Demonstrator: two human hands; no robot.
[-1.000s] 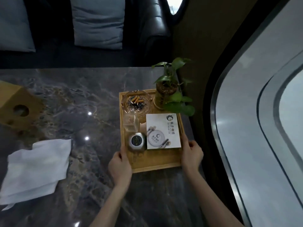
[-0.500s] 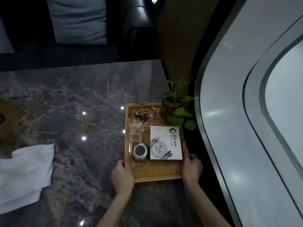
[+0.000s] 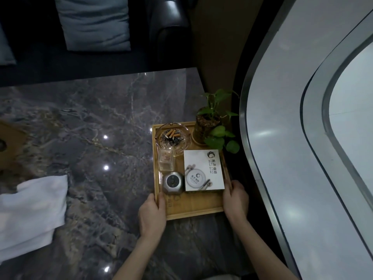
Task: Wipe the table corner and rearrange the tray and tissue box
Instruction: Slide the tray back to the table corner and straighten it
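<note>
A wooden tray [image 3: 193,209] rests at the right edge of the dark marble table [image 3: 96,122]. My left hand [image 3: 152,215] grips its left rim and my right hand [image 3: 236,201] grips its right rim. On the tray stand a glass ashtray [image 3: 173,136] with cigarette butts, a potted plant [image 3: 207,126], a small glass holder [image 3: 166,160], a round metal object [image 3: 172,182] and a white box [image 3: 203,170]. The wooden tissue box [image 3: 8,146] is cut off at the left edge. A white cloth [image 3: 32,211] lies at the front left.
A dark leather sofa [image 3: 169,31] with grey-blue cushions [image 3: 92,23] stands behind the table. A curved grey-white wall [image 3: 292,138] rises close on the right, beside the tray. The table's far right corner [image 3: 189,73] is bare marble.
The view has swung right, so the tissue box and cloth slid towards the left edge. The tray sits further from the table's far right corner. Both hands keep their grip.
</note>
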